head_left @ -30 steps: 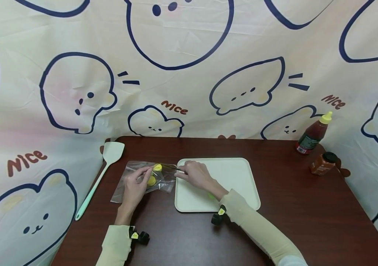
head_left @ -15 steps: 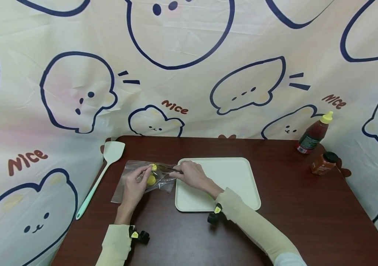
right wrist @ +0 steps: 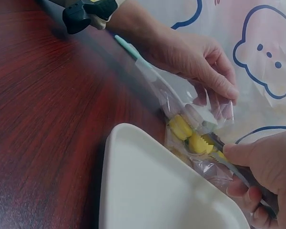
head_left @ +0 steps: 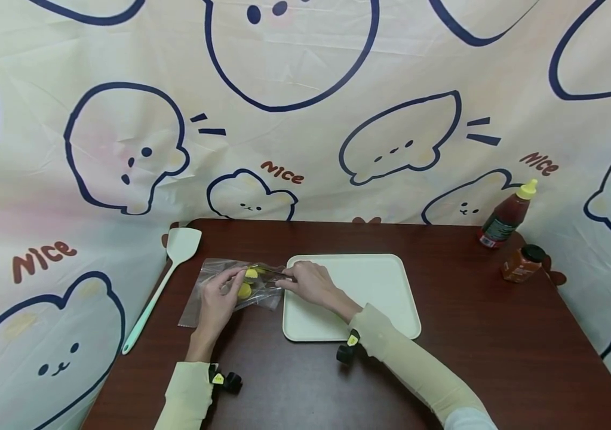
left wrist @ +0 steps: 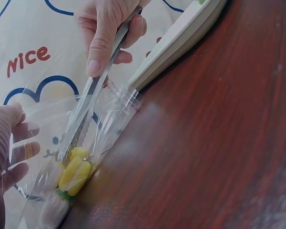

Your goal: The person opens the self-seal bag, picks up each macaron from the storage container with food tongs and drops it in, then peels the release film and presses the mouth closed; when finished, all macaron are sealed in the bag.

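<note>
- Nearest edge of the frame, lower middle: bare stretch of dark wood table (head_left: 294, 388); a sleeve comes up on each side, a wrist camera strapped to each.
- Left hand (head_left: 220, 298), centre-left: thumb and fingers narrow, pinching the edge of a clear plastic bag (head_left: 267, 297).
- Pale tray (head_left: 370, 304), right of the bag, centre of frame; its left rim runs right beside the bag. Touching or not, can't tell.
- Right hand (head_left: 313, 282), over the tray's upper left corner: curled round metal tongs (head_left: 278, 273), knuckles up.
- Tongs' long axis points left and a touch upward from that hand, into the bag; the left wrist view has it running down and leftward.
- Yellow pieces (head_left: 251, 273), inside the bag, just left of centre. They lie left of the right hand, just right of the left fingertips. Left hand is the nearer; the right reaches them by tong length only.
- Left wrist view: one long piece (left wrist: 75, 175) lies roughly in line with the tongs, so the approach looks end-on, I'd judge. Toothed tips sit right at the yellow; clamped or just alongside, can't tell.
- Farther: dark-lidded jar (head_left: 521, 266) right side, pale spatula (head_left: 181, 248) left, slanting, and yellow-capped bottle (head_left: 504, 221) upper right, all well apart from the hands.
</note>
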### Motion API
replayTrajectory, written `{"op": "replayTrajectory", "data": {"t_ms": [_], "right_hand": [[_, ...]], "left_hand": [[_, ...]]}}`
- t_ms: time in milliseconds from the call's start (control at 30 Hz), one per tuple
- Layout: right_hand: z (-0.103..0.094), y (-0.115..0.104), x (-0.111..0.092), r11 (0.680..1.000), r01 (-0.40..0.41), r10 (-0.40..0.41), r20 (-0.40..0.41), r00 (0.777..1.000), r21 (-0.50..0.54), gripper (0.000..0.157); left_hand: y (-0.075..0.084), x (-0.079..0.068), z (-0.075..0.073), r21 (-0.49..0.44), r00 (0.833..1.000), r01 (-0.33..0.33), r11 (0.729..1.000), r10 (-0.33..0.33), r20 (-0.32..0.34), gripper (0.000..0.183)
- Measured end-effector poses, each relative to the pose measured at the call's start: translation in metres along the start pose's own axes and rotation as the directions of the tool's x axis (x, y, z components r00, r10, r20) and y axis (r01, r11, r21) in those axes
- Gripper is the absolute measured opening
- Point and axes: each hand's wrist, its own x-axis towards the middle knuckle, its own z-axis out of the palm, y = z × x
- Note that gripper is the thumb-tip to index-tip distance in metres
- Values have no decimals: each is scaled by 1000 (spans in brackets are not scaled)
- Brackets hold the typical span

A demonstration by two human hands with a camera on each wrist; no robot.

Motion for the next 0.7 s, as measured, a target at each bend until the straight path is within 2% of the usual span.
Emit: {"op": "replayTrajectory", "data": {"t_ms": [167, 300, 467, 700], "right_hand": [[-6, 3, -6, 1000, 5, -5, -6, 1000, -8, 38], [-12, 8, -14, 1000, -9, 9, 1, 1000, -13, 35], [-21, 18, -31, 1000, -14, 14, -9, 1000, -8, 34], [-26, 34, -61, 1000, 9, -11, -68, 998, -26, 29]], "left_hand": [[-1, 1, 0, 11, 1000, -27, 1000, 27, -6, 14], [-1, 0, -1, 8, 1000, -10, 1000, 10, 2, 15], [0, 0, -1, 0, 1000, 6, 1000, -6, -7, 15], [1, 0, 0, -9, 1000, -1, 1000, 1, -19, 14]]}}
